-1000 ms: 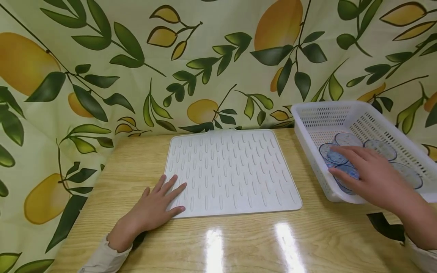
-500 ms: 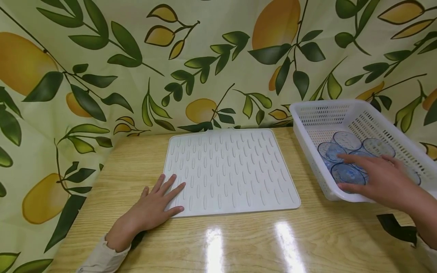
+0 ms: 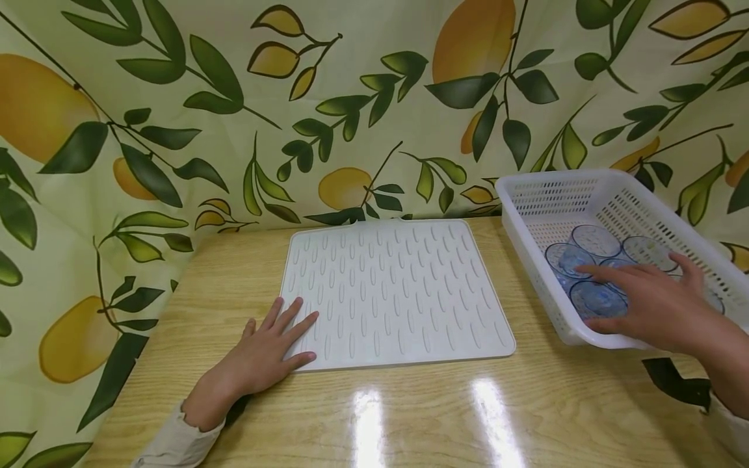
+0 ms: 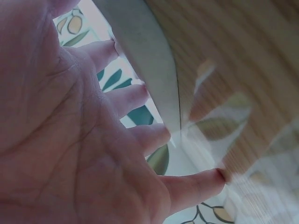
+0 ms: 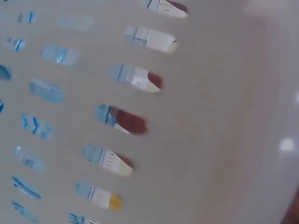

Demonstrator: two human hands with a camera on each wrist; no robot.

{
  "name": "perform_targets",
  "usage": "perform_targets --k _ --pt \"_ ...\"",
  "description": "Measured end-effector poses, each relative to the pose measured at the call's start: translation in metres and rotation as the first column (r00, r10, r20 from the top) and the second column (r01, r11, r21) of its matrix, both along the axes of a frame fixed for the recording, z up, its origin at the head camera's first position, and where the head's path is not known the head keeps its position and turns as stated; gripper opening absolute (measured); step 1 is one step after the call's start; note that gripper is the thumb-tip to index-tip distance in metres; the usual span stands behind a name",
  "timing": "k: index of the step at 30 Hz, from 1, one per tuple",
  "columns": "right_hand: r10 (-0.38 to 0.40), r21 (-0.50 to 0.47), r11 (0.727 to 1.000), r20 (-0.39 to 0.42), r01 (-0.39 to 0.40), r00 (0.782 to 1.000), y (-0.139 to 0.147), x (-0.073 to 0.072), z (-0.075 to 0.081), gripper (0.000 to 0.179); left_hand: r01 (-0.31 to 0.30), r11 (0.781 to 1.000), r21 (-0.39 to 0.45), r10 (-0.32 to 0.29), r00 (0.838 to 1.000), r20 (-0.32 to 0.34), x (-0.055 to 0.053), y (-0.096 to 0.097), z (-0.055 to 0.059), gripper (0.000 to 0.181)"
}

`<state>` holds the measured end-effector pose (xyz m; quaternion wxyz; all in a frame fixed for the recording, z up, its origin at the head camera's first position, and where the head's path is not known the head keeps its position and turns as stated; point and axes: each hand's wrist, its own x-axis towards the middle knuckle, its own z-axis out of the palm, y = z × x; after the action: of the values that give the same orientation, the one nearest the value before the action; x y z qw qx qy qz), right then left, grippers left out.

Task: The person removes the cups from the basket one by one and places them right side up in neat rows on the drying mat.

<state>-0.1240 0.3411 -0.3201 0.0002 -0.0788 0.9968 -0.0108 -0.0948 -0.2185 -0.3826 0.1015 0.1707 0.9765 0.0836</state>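
Note:
My left hand (image 3: 263, 354) lies with fingers spread on the front-left corner of a white ridged mat (image 3: 398, 296). In the left wrist view, its palm and fingertips show against the mat's edge (image 4: 145, 60). My right hand (image 3: 667, 309) is over the near end of a white slotted plastic basket (image 3: 529, 286). Its thumb and forefinger are spread apart beside a blue-tinted drinking glass (image 3: 597, 299). Several more such glasses stand in the basket, some partly covered by the hand. The right wrist view shows the basket's wall (image 5: 196, 116), with blue glass visible through the slots.
The mat and basket are on a light wood-grain table (image 3: 292, 422), the basket right of the mat. Behind the table hangs a cloth (image 3: 374, 117) printed with fruit and leaves. A dark strap-like piece (image 3: 675, 383) shows below the right forearm.
My right hand has shifted to the right within the basket, uncovering more of the near-left glasses, and its fingers are spread. The left hand stays on the mat.

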Motion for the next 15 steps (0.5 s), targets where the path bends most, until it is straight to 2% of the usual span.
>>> perform_targets --k 5,10,12,15 --pt "0.025 -0.056 0.998 -0.048 -0.028 0.999 -0.0028 -0.0002 0.0019 0.093 0.001 1.000 -0.005 -0.001 1.000 -0.007 0.0002 0.0003 -0.0012 0.069" --pt "-0.023 -0.124 0.992 -0.022 0.020 0.999 -0.0041 0.0011 0.0064 0.105 0.007 1.000 -0.019 -0.008 1.000 -0.017 -0.0004 -0.0002 -0.0027 0.070" --pt "-0.030 -0.161 0.987 -0.026 0.026 0.999 -0.0045 0.0021 0.0076 0.107 0.007 1.000 -0.019 -0.007 1.000 -0.019 -0.0006 -0.0006 -0.0031 0.070" --pt "-0.006 -0.255 0.967 -0.061 -0.009 0.998 -0.0041 0.0039 0.0075 0.105 0.006 1.000 -0.018 -0.007 1.000 -0.021 -0.0009 -0.0009 -0.0040 0.070"
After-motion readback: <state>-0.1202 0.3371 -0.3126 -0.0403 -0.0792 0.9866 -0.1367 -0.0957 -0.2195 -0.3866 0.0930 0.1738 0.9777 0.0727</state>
